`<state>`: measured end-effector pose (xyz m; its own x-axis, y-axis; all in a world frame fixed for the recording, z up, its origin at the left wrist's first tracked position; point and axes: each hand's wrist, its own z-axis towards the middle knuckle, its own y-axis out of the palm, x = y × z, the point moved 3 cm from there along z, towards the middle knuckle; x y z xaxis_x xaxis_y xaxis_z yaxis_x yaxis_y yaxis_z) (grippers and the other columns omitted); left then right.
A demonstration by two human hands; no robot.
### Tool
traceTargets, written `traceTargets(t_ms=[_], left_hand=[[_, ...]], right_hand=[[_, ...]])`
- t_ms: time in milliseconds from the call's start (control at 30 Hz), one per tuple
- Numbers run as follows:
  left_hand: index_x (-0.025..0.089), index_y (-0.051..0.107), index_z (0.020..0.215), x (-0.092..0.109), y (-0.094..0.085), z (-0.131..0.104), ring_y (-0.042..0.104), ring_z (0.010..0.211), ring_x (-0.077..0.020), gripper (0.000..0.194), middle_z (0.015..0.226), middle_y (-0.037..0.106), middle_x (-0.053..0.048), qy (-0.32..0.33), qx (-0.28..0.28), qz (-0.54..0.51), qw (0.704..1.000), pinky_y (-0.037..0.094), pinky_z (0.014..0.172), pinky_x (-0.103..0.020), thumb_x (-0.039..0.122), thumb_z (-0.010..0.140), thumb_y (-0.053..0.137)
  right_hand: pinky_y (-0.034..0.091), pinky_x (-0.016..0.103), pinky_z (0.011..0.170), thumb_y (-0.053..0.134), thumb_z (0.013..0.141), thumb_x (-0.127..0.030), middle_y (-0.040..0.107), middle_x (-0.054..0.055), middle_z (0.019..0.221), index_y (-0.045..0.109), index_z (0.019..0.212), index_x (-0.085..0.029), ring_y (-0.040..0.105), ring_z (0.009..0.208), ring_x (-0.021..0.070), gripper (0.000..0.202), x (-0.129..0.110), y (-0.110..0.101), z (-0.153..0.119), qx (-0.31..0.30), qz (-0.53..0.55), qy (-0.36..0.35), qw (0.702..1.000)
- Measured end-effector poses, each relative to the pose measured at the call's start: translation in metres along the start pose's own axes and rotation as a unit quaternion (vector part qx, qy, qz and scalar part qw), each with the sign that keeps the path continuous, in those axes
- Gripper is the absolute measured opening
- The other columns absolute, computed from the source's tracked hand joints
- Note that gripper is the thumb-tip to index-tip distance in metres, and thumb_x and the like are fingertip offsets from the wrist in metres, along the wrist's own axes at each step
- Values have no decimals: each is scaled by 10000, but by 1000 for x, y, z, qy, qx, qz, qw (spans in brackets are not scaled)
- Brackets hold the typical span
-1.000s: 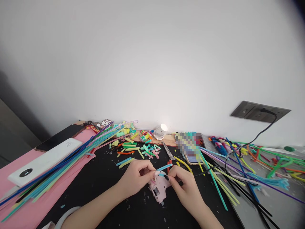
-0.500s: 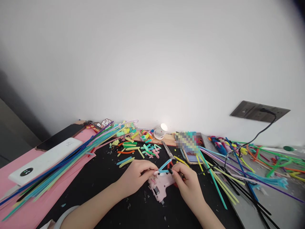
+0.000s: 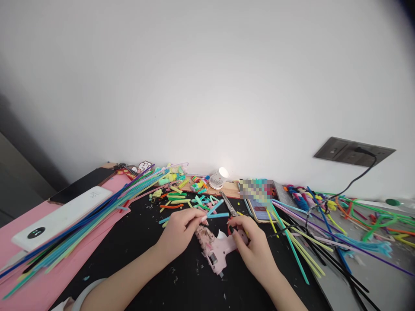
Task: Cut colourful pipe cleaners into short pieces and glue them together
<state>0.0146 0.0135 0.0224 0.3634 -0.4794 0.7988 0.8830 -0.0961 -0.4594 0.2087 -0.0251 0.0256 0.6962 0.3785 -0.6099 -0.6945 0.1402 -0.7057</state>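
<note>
A light blue pipe cleaner (image 3: 218, 215), bent into a V, is pinched at its bend between the thumb and fingertips of my left hand (image 3: 181, 229). Its two arms point right, over the black mat. My right hand (image 3: 251, 242) curls around the red handles of the scissors (image 3: 228, 204), whose blades lie pointing away toward the paper cup. Part of the handles is hidden under my fingers. Between and below both hands, a pink hot glue gun (image 3: 220, 250) lies on its side, its nozzle end not clearly visible.
Cut pipe cleaner pieces (image 3: 177, 198) lie behind my left hand. A paper cup (image 3: 218, 178) stands by the wall. Long pipe cleaners and a white power bank (image 3: 63, 218) are at left. A phone (image 3: 262, 212), more pipe cleaners and a black cable (image 3: 353, 178) are at right.
My right hand has let go of the blue pipe cleaner and moved onto the scissors' handles. My left hand has shifted slightly left and away with the pipe cleaner.
</note>
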Motion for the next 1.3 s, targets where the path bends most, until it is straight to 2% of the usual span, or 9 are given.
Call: traceTargets(t_ms=[167,267,333,467,600,733,933,1067,1300], left_hand=[[192,616,807,-9,-10,2,583,653,-148,186,749,665,-9,-29,92,48,994,425,605,-228,244,856,443],[189,618,822,-14,-12,2,553,604,-136,208,740,652,-2,-51,106,73,990,400,561,-223,273,861,431],[186,615,817,-16,-13,3,532,572,-128,225,726,642,-1,-64,107,76,989,379,527,-219,282,866,418],[181,606,812,-21,-16,5,489,504,-113,225,696,631,4,-84,112,69,988,345,477,-216,291,864,417],[180,595,779,-25,-18,6,426,438,-104,238,614,590,24,-88,121,82,985,313,453,-219,298,869,408],[191,586,766,-21,-15,6,500,526,-126,217,660,607,21,-69,98,94,988,364,525,-227,258,867,406],[197,547,747,-10,-2,0,562,668,-145,216,714,606,8,-18,35,61,997,395,624,-230,204,881,378],[197,535,760,-7,1,-3,563,709,-147,212,735,596,6,-5,21,58,998,391,655,-236,182,887,366],[198,531,780,-8,3,-1,550,715,-136,196,737,578,14,3,17,65,998,382,659,-230,160,888,371]], right_hand=[[307,394,877,386,599,18,570,34,1023,514,1042,-227,506,957,211,521,-14,4,-4,-99,-84,-49,990],[255,424,900,411,550,-5,556,25,1081,509,1084,-249,487,995,225,596,-20,6,-6,-134,-123,-62,981],[246,431,891,427,551,-19,567,19,1039,523,1081,-268,494,970,228,594,-20,8,-7,-141,-154,-60,976],[263,405,860,438,575,-12,592,17,920,552,1056,-274,520,912,215,560,-15,11,-6,-123,-185,-56,973],[261,402,866,470,612,-22,620,27,939,562,1023,-261,551,919,218,484,-9,5,-4,-44,-158,-62,985],[346,357,797,546,706,-123,651,37,879,571,958,-226,590,795,203,274,-3,-4,-2,27,-99,-58,993],[440,266,650,531,763,-160,638,31,877,566,922,-219,599,781,187,172,4,0,-3,5,36,7,999],[455,270,671,530,789,-188,640,35,866,568,878,-208,602,786,192,99,5,1,-5,-1,49,18,999],[463,287,703,517,807,-206,645,58,891,577,881,-187,605,813,205,98,2,3,-4,-29,44,21,998]])
